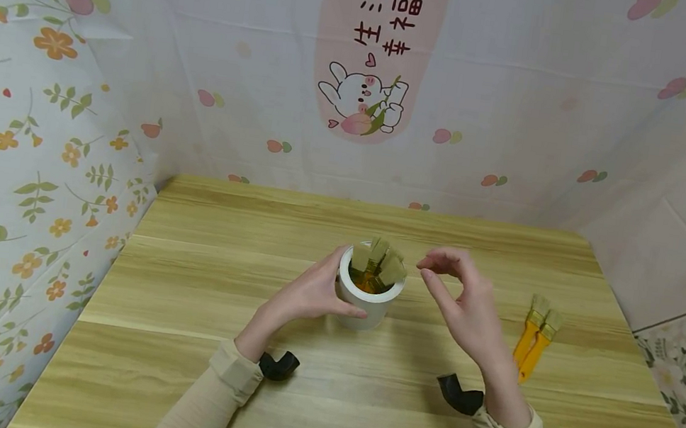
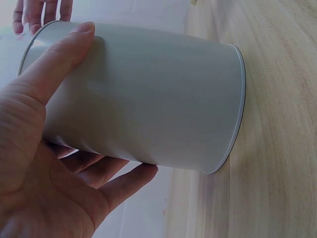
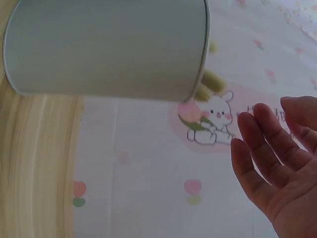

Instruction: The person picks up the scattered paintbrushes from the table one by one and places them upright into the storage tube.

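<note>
White container (image 1: 375, 305) of brushes (image 1: 378, 251) in left hand (image 1: 316, 291), grip curled round it; right hand (image 1: 468, 306) raised nearby, grip slack

We saw a makeshift booth: printed cloths (image 1: 259, 61) hung round three sides of a wood-grain table (image 1: 180, 287).

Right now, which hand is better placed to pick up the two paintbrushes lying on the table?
Probably the right hand: it holds nothing and is nearer those two orange-handled paintbrushes, while the left hand grips the white canister.
</note>
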The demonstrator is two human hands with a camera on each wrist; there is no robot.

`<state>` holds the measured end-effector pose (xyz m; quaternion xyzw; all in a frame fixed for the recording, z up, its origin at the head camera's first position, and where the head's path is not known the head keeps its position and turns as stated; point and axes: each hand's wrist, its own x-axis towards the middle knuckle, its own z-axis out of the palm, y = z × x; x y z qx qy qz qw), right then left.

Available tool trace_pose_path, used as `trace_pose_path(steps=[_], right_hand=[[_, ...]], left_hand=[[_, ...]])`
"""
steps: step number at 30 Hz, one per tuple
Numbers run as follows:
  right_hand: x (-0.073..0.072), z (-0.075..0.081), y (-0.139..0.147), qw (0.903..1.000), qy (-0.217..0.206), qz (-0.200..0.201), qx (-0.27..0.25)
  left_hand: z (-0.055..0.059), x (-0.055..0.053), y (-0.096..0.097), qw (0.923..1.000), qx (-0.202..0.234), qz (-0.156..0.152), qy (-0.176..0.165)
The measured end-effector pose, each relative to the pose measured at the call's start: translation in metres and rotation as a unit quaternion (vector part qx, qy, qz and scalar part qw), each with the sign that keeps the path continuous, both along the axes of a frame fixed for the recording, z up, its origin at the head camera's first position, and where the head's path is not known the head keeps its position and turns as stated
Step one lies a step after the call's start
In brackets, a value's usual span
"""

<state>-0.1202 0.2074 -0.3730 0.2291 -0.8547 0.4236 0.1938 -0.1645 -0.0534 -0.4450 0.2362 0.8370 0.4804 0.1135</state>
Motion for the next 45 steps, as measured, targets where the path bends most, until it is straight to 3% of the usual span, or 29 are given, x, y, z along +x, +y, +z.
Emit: trace_pose_path(steps=[6,10,16,21,24,30,37,41,45], right_hand=[[-0.005,0.005,0.027,0.9989,-0.005,-0.045,-0.006],[-0.010,0.007,0.049,0.9961,-0.041,-0.077,-0.018],[-0.020,0.002,0.081,0.9903,-0.100,-0.075,-0.061],[-0.025,-0.003,0.105,0.9862,-0.112,-0.105,-0.063],[-0.026,-0.005,0.119,0.9802,-0.144,-0.123,-0.057],[-0.027,-0.010,0.142,0.9590,-0.247,-0.131,-0.047],[-0.029,-0.020,0.158,0.9359,-0.326,-0.127,-0.036],[-0.028,-0.025,0.169,0.9165,-0.371,-0.148,-0.012],[-0.028,-0.029,0.179,0.8905,-0.415,-0.187,0.006]], left_hand=[[0.001,0.000,0.001,1.0000,-0.007,0.003,-0.001],[0.001,0.000,0.000,1.0000,-0.008,0.003,-0.001],[0.001,0.001,0.000,0.9999,-0.012,0.004,-0.002],[0.002,0.001,0.001,0.9999,-0.014,0.004,-0.004],[0.002,0.001,0.001,0.9999,-0.012,0.003,-0.003],[0.002,0.001,0.000,0.9999,-0.009,0.003,-0.010],[0.002,0.001,0.001,0.9997,-0.019,0.007,-0.016],[0.003,0.001,0.001,0.9996,-0.023,0.008,-0.015],[0.003,0.001,0.001,0.9995,-0.025,0.010,-0.015]])
